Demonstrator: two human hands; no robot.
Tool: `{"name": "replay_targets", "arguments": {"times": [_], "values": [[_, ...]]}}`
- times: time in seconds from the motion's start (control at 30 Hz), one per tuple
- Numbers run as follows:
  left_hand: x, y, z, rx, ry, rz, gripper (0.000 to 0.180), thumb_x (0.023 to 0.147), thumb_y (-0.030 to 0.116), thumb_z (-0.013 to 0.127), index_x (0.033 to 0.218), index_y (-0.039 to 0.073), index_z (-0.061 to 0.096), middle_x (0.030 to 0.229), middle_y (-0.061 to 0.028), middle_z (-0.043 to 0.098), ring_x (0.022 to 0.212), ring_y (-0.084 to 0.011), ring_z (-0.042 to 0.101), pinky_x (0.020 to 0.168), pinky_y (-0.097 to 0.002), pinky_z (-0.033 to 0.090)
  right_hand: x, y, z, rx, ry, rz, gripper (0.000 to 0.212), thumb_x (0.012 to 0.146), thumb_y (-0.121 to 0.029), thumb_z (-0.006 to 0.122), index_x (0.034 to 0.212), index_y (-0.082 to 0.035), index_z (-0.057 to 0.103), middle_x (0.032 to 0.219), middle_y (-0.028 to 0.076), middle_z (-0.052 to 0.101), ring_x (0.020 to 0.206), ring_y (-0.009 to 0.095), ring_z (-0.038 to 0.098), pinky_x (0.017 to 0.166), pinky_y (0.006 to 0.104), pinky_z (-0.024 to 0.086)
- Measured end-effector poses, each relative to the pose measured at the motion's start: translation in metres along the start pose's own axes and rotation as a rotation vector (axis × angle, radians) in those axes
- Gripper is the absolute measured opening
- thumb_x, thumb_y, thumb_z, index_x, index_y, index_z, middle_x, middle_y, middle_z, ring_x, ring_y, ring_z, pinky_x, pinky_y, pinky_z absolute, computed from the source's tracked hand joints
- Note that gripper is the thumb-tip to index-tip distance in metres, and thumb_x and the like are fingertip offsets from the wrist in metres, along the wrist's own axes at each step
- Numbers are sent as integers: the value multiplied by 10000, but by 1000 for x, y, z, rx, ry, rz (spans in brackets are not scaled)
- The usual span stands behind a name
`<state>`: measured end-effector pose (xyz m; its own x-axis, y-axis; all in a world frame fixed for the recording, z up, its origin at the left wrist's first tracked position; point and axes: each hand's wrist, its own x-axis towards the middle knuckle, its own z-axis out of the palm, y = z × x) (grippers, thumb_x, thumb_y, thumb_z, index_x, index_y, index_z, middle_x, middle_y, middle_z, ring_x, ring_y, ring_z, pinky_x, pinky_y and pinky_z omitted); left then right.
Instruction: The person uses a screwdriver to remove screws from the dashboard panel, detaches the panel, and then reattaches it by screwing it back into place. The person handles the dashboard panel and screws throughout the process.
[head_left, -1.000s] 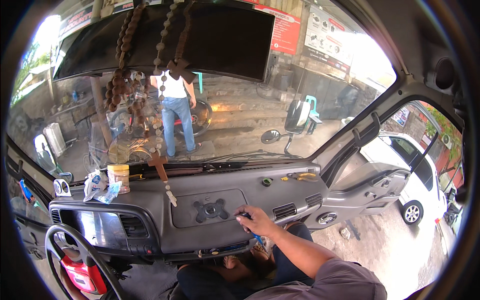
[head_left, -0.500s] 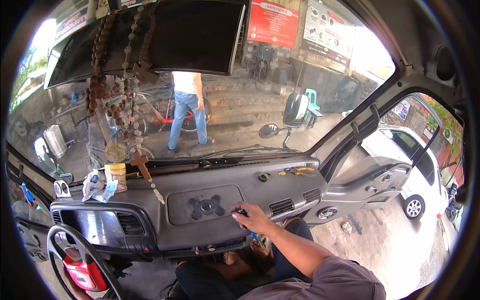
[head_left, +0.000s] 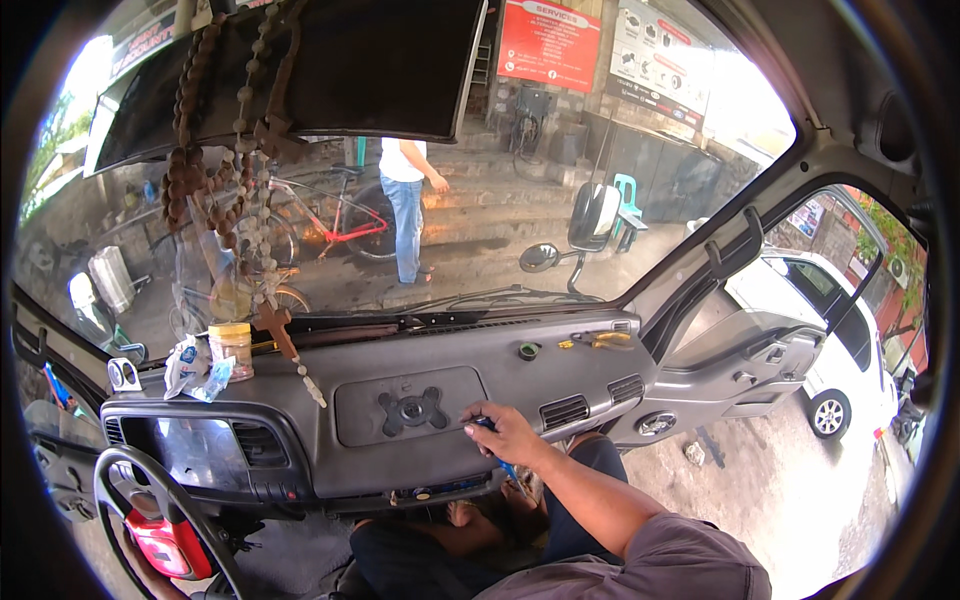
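Note:
My right hand (head_left: 499,434) is closed round a blue-handled screwdriver (head_left: 508,469) above the front edge of the grey dashboard (head_left: 420,465). The tool slants downward, its thin shaft reaching below the dash edge near my bare feet. Just left of the hand, a round, four-armed dark mount (head_left: 412,411) sits on a recessed panel of the dash top. My left hand does not show. Beyond the panel lie yellow-handled pliers (head_left: 606,341) and a roll of dark tape (head_left: 528,351).
A steering wheel (head_left: 190,520) with a red centre stands at left. A lidded jar (head_left: 231,350) and plastic packets (head_left: 200,375) rest on the dash. Rosaries with a wooden cross (head_left: 277,328) hang before the windshield. A white car (head_left: 810,290) is outside at right; a person (head_left: 403,205) stands ahead.
The person outside has moved to the right. The hanging rosaries have shifted slightly left. My right hand and the screwdriver stay in nearly the same place.

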<state>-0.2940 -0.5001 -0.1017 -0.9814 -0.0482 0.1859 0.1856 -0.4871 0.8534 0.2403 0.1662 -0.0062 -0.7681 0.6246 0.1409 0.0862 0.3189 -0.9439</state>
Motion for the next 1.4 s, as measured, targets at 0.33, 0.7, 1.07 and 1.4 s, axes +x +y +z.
{"name": "replay_targets", "arguments": {"times": [0.33, 0.7, 1.07, 1.4], "values": [[-1, 1, -1, 16, 14, -5, 563, 1103, 393, 667, 1457, -33, 569, 1346, -198, 728, 1176, -330, 717, 1057, -450, 562, 1, 1, 0, 30, -6, 4, 250, 1081, -191, 734, 1269, -28, 706, 757, 20, 661, 626, 94, 642, 583, 295, 537], [-4, 4, -2, 47, 33, -14, 503, 1098, 365, 682, 1395, -33, 600, 1302, -194, 735, 1133, -325, 719, 1021, -445, 569, 1, 1, -1, 1, -7, -11, 246, 1080, -187, 737, 1266, -30, 706, 765, 20, 670, 627, 94, 653, 580, 293, 539], [-1, 4, 13, 63, 34, -64, 444, 1094, 337, 697, 1332, -33, 632, 1259, -190, 742, 1090, -320, 721, 986, -440, 575, 0, -4, -1, 45, -21, 8, 231, 1081, -168, 732, 1259, -24, 701, 777, 20, 667, 631, 91, 641, 582, 291, 534], [2, 2, 27, 73, 34, -84, 393, 1090, 311, 710, 1275, -32, 660, 1219, -187, 749, 1051, -315, 723, 954, -436, 581, 3, -5, -1, 11, -18, 12, 231, 1080, -170, 727, 1260, -28, 703, 789, 25, 671, 628, 97, 648, 582, 295, 535]]}}
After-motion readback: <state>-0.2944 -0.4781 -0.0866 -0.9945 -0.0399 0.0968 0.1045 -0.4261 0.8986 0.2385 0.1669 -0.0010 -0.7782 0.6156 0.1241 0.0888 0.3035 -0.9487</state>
